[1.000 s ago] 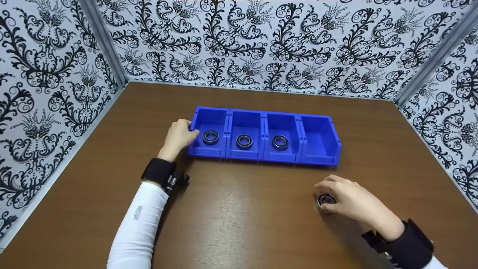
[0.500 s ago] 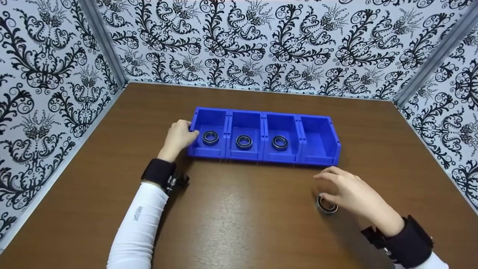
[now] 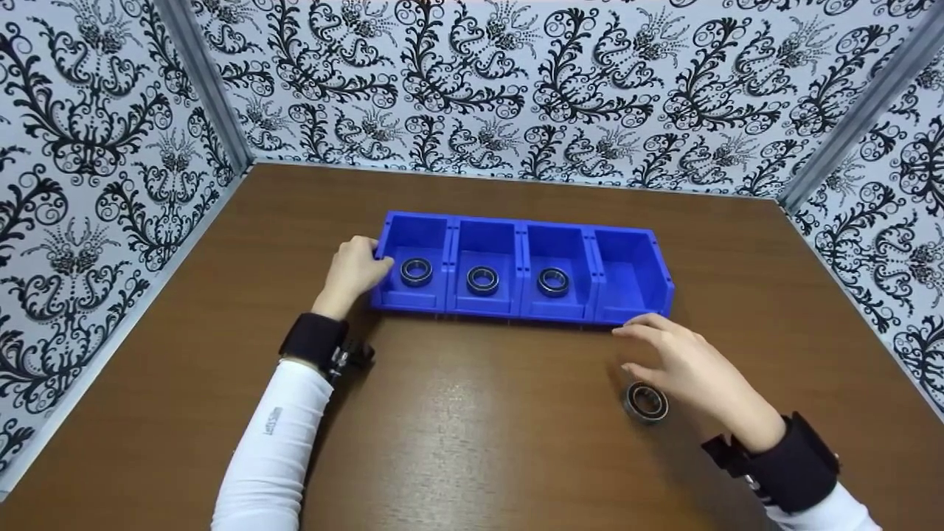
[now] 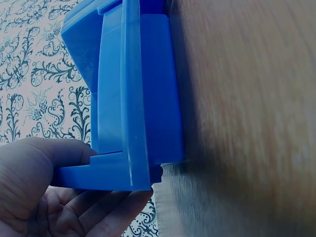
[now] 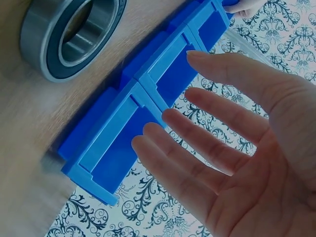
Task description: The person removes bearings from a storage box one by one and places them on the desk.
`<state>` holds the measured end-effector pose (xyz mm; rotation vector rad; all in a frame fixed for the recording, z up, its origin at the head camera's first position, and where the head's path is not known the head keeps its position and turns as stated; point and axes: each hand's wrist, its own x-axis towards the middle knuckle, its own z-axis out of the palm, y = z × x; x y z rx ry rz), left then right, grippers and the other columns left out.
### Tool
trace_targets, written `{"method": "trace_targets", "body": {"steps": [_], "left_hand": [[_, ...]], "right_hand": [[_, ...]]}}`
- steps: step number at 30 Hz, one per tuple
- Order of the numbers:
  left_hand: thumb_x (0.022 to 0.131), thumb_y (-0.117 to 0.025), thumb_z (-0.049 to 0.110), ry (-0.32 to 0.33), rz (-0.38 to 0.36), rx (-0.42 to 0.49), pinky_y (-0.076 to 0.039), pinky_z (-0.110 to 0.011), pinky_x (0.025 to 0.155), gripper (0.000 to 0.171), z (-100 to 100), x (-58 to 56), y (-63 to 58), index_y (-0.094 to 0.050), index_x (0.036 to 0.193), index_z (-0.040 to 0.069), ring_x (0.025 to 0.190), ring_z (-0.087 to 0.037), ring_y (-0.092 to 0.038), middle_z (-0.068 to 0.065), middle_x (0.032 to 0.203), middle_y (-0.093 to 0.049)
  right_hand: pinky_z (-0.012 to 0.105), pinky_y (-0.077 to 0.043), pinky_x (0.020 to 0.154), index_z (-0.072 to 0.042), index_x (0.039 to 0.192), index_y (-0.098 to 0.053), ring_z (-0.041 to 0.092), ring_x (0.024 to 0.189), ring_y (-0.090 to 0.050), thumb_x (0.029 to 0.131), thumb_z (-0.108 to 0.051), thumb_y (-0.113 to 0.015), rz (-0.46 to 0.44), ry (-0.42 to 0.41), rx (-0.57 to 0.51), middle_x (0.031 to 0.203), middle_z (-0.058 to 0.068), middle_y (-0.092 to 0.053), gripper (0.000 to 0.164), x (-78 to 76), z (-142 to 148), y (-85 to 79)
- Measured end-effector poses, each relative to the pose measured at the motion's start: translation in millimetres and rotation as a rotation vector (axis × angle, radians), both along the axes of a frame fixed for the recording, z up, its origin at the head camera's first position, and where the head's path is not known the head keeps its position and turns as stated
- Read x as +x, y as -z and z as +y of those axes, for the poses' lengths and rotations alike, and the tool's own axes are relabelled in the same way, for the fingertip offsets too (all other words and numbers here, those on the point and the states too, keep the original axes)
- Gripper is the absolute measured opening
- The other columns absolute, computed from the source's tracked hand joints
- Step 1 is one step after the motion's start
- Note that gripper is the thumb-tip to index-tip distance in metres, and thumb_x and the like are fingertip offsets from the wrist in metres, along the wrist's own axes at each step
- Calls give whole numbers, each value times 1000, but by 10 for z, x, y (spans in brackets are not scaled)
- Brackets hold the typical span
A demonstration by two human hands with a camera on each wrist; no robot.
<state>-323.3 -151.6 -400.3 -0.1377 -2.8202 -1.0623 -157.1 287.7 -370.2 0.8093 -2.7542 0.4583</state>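
Note:
My left hand (image 3: 352, 271) grips the left side wall of a blue bin row (image 3: 560, 310), thumb inside and fingers outside; the left wrist view shows the wall (image 4: 98, 173) between them. Three black-and-silver ball bearings lie in the bins: one (image 3: 416, 282) in the leftmost, one (image 3: 482, 290) in the second, one (image 3: 553, 292) in the third. The rightmost bin holds nothing. Another bearing (image 3: 646, 413) lies flat on the table, in front of the row's right end. Just above and beyond it my right hand (image 3: 682, 361) hovers, fingers spread and apart from it, as the right wrist view confirms.
A brown wooden table (image 3: 457, 442) carries everything. Patterned black-and-white panels (image 3: 516, 88) wall it in at the back and both sides, joined by grey metal posts (image 3: 206, 81) at the corners.
My right hand has let go of the bearing on the table, opened its fingers and moved up and away, towards the bin row. The left hand and bins stay in place.

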Motion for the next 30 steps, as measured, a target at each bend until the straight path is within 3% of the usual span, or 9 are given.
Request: {"method": "trace_targets", "body": {"steps": [7, 30], "left_hand": [[88, -62, 12, 5, 2, 1, -47, -45, 71, 15, 14, -4, -7, -71, 88, 0, 76, -29, -54, -8, 77, -60], [89, -62, 13, -1, -11, 4, -50, -50, 77, 21, 3, -6, 2, -74, 96, -2, 80, -32, -58, -14, 85, -67]], "right_hand": [[51, -57, 86, -2, 119, -74, 33, 105, -70, 80, -5, -88, 41, 2, -29, 116, 12, -69, 41, -31, -32, 1], [56, -54, 90, 1, 123, -73, 38, 109, -68, 84, -5, -85, 13, 32, -68, 120, 17, -67, 41, -227, -133, -134]]}}
